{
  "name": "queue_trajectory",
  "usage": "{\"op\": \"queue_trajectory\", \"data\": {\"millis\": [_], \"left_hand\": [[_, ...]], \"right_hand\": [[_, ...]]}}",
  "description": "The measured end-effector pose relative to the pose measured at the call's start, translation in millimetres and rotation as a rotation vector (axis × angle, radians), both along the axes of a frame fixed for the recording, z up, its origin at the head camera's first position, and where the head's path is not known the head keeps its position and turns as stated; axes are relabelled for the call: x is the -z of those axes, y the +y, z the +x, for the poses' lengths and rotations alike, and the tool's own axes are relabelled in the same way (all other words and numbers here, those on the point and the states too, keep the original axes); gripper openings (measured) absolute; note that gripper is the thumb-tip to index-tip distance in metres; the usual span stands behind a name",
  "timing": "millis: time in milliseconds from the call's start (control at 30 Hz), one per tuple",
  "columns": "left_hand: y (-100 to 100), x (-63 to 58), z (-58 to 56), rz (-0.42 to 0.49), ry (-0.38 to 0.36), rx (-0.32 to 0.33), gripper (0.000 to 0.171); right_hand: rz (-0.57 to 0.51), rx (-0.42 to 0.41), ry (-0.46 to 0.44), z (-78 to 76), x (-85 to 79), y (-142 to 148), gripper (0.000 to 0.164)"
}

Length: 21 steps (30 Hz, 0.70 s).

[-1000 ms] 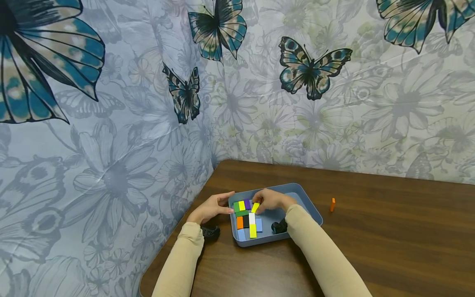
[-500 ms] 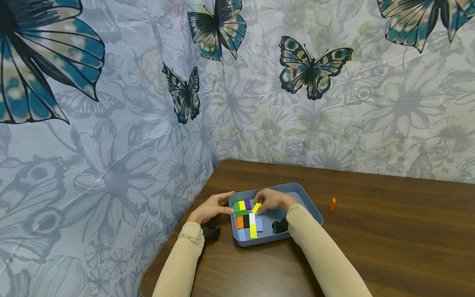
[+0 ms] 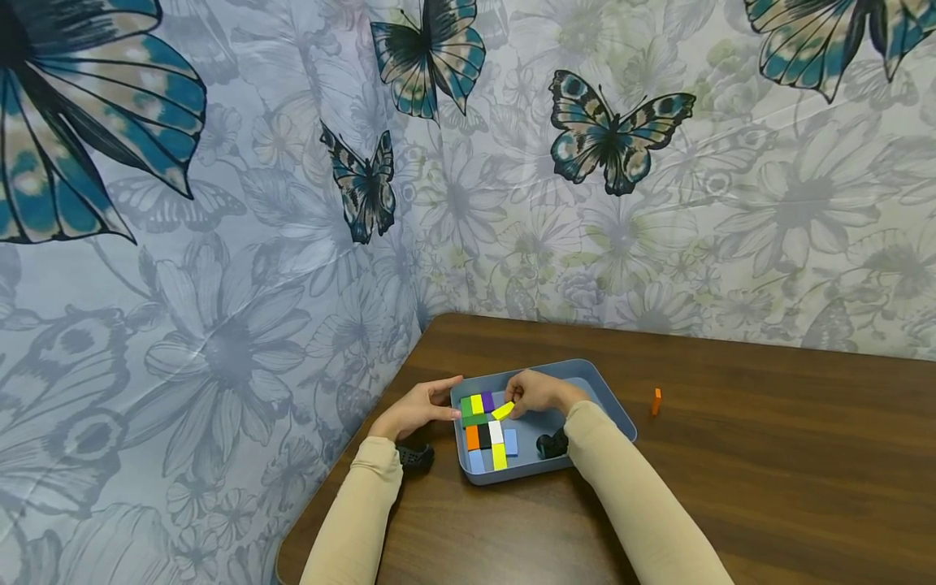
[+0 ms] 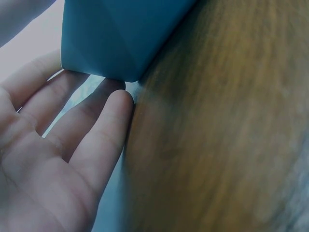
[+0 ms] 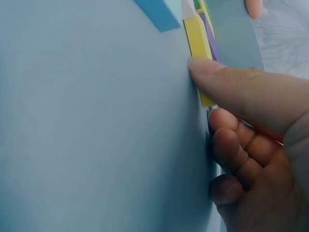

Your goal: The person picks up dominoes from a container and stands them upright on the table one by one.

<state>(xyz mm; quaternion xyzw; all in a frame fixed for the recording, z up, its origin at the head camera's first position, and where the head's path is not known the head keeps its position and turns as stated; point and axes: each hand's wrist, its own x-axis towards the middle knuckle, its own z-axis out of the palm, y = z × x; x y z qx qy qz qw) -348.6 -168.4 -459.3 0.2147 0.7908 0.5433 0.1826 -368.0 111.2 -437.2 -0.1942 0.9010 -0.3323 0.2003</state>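
In the head view a grey-blue tray holds several coloured blocks at its left end. My right hand is inside the tray, pinching one end of a yellow block; the thumb lies on that block in the right wrist view. The block's other end is right by a white block, with a purple block behind. My left hand is at the tray's left end, its fingers extended with tips at the outer wall.
Green, orange, black and light blue blocks lie close together in the tray. A lone orange block stands on the wooden table to the right. Butterfly-patterned cloth rises behind.
The pinched yellow block has turned to lie more sideways, its held end shifted slightly right. My right hand moved a little right with it. The left hand has stayed in place.
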Motion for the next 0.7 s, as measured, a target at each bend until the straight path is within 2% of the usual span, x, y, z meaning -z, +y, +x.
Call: {"op": "queue_trajectory", "data": {"millis": [233,700], "left_hand": [[-1.1,0.1,0.5,-0.010,-0.006,-0.006,0.077],[-2.9,0.3,-0.1,0.005,0.001,0.024,0.077]], "right_hand": [[-0.014,0.011,-0.015,1.4,-0.7,0.5,0.012],[-0.020,0.016,-0.019,5.2,-5.5,-0.2,0.009]]}}
